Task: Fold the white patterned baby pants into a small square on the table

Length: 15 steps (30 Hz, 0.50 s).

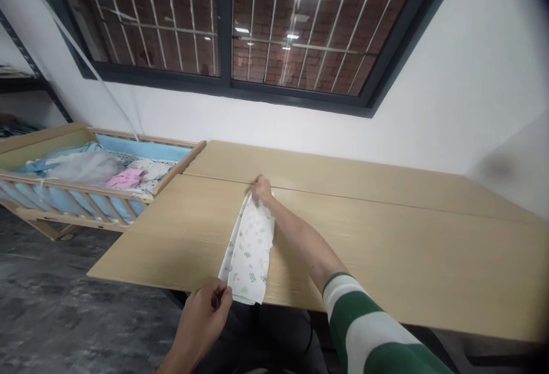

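A small white cloth (249,248) with a faint printed pattern lies stretched lengthwise on a light wooden table (386,248). My right hand (261,188), arm in a green-and-white striped sleeve, pinches the cloth's far end near the table's middle seam. My left hand (206,314) is closed on the cloth's near end, right at the table's front edge. The cloth runs between the two hands, folded into a narrow strip.
A wooden baby crib (86,191) with blue lining and several folded clothes stands to the left, touching the table's corner. A barred window fills the white wall behind. Dark grey floor lies at the lower left.
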Tool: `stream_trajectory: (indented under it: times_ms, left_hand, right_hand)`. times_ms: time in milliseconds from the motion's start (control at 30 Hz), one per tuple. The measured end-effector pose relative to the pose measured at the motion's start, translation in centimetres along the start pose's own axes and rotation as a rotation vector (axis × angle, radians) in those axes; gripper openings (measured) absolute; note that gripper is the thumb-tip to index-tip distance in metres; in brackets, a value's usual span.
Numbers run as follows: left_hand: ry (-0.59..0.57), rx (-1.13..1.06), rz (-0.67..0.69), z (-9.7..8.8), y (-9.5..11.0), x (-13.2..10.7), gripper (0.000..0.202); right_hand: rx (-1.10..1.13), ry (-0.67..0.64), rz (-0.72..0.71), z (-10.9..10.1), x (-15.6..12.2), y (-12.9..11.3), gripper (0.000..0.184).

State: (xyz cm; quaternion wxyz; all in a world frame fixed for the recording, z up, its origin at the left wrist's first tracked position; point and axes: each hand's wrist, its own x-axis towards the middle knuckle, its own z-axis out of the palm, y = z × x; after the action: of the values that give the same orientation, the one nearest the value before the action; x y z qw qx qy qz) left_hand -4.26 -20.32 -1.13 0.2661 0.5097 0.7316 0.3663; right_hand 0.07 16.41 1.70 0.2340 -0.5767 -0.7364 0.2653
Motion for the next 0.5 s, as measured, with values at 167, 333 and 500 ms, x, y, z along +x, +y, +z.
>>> stream_trajectory:
  times_ms: [167, 333, 500]
  left_hand:
    - [-0.003, 0.292, -0.04, -0.2, -2.0, -0.1, 0.029]
    - [0.296, 0.598, 0.227, 0.1, -2.2, -1.1, 0.022]
    - [0.479, 0.713, 0.564, 2.7, -0.8, -2.8, 0.042]
  right_hand:
    - [-0.139, -0.041, -0.008, 1.1, -0.9, -0.7, 0.026]
    - [-0.207, -0.089, -0.158, 0.2, -4.3, -2.1, 0.027]
    - [-0.141, -0.48, -0.856, -0.6, -14.7, -2.4, 0.052]
